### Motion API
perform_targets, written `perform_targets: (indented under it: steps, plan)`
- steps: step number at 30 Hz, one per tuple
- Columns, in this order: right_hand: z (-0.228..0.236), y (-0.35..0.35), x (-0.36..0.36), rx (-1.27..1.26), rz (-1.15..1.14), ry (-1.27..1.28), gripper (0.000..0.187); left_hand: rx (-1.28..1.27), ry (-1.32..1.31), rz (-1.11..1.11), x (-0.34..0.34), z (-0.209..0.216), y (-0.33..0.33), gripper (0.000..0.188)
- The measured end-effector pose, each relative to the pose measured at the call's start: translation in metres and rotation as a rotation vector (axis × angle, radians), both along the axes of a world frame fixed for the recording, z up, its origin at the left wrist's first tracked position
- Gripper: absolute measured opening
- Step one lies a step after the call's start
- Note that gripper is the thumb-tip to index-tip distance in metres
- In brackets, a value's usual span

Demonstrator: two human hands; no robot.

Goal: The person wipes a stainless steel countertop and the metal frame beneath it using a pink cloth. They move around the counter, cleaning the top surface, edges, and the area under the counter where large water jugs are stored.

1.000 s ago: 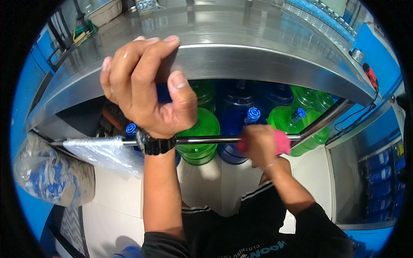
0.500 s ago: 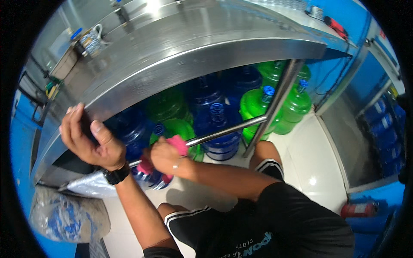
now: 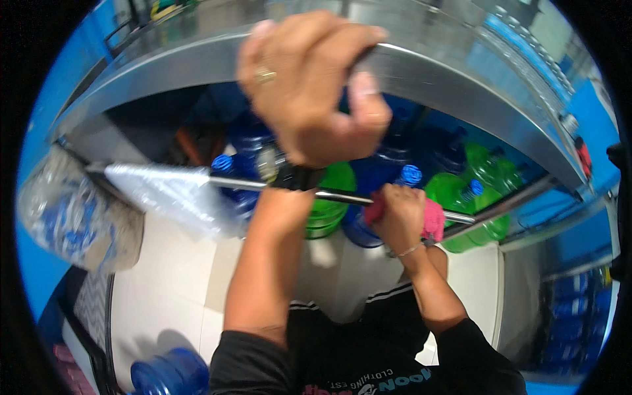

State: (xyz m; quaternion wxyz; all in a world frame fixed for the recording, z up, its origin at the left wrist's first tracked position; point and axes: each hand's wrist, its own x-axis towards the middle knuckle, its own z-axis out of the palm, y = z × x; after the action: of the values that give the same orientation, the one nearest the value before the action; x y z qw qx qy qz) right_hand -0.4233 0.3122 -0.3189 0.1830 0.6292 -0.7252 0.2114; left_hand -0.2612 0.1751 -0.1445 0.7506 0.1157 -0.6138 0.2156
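My right hand [image 3: 404, 220] is closed on a pink cloth [image 3: 432, 220], which is wrapped around a horizontal steel bar [image 3: 345, 196] below a steel table. My left hand [image 3: 306, 92], with a ring and a dark wristwatch [image 3: 294, 176], grips the front edge of the steel table [image 3: 447, 74]. Its fingers lie over the top, slightly blurred, with the thumb apart from them lower down. Behind the bar stand a blue water jug [image 3: 359, 227] and a green water jug [image 3: 327, 209], with several more farther under the table.
A clear plastic sheet [image 3: 171, 194] hangs over the bar's left part. A bulky plastic-wrapped sack [image 3: 82, 210] stands at the left. Another blue jug [image 3: 172, 372] lies on the tiled floor at lower left. A steel-framed glass door [image 3: 526, 289] is at the right.
My right hand and the pink cloth have slid rightward along the bar. The left hand has moved right along the table edge, its fingers now over the top. The view has shifted left.
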Motion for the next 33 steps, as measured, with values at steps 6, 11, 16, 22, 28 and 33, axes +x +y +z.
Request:
perform_targets:
  steps: [6, 11, 16, 22, 28, 33]
  plan:
    - [-0.017, -0.136, 0.170, 0.148, 0.420, -0.305, 0.014, -0.023, 0.044, -0.053, -0.005, -0.003, -0.005, 0.029]
    - [-0.022, -0.187, 0.234, 0.018, 0.390, -0.343, 0.022, 0.020, -0.057, 0.004, 0.008, 0.001, 0.002, 0.032]
    - [-0.012, -0.106, 0.111, 0.304, 0.415, -0.021, 0.019, -0.028, -0.126, -0.021, 0.014, 0.003, -0.002, 0.033]
    - [0.020, 0.066, -0.098, 0.153, 0.106, 0.096, 0.043, -0.001, -0.048, -0.042, 0.006, -0.005, -0.005, 0.034]
    - [0.002, 0.032, -0.053, 0.094, -0.062, 0.117, 0.028, -0.001, 0.077, -0.092, -0.008, 0.001, -0.004, 0.031]
    - [-0.002, -0.085, 0.104, 0.153, 0.401, -0.271, 0.012, -0.003, 0.095, -0.074, -0.012, -0.001, -0.008, 0.029]
